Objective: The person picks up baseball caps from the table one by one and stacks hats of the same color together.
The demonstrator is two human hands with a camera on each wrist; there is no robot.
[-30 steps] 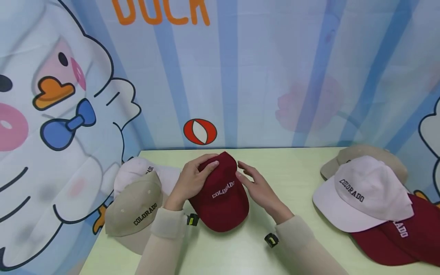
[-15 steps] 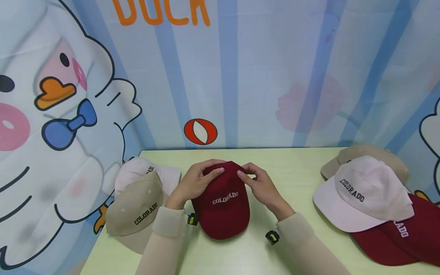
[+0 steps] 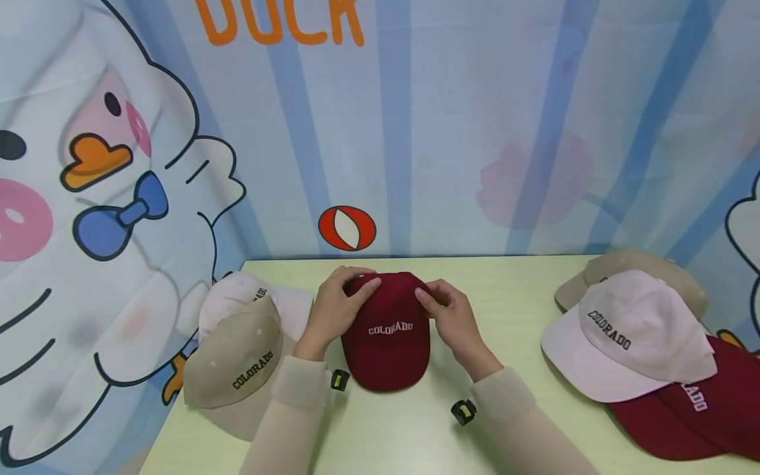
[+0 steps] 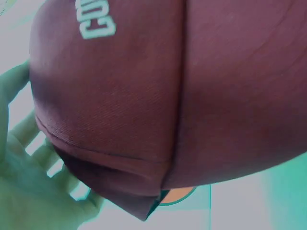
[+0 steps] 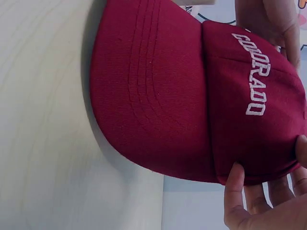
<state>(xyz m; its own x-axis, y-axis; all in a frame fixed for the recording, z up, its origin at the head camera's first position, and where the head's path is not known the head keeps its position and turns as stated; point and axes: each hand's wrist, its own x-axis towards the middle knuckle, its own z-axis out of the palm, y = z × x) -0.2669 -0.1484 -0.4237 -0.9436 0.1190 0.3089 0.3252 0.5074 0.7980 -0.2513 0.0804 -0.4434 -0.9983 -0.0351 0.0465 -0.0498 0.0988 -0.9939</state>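
A dark red baseball cap [image 3: 388, 359] lettered COLORADO is between my hands at mid-table, its brim toward me. My left hand [image 3: 334, 307] grips the left of its crown, thumb in front and fingers going behind. On the crown's right, my right hand [image 3: 454, 320] pinches the fabric with its thumb on the front. The left wrist view has the crown [image 4: 110, 96] close up, with left-hand fingers partly behind it. In the right wrist view, the brim [image 5: 153, 91] shows curved stitching, and right-hand fingers [image 5: 235, 191] lie along the crown's lower edge.
At left, a beige cap [image 3: 237, 356] overlaps a white cap [image 3: 228, 297]. On the right, a white cap [image 3: 635, 323] lies over another red cap [image 3: 659, 425] and a beige cap [image 3: 659, 270]. A printed duck curtain [image 3: 445, 132] hangs behind the pale table [image 3: 505, 284].
My right hand has come in from beside the cap to hold its right side. The cap has turned straighter; over the last half second it has moved slightly up in view.
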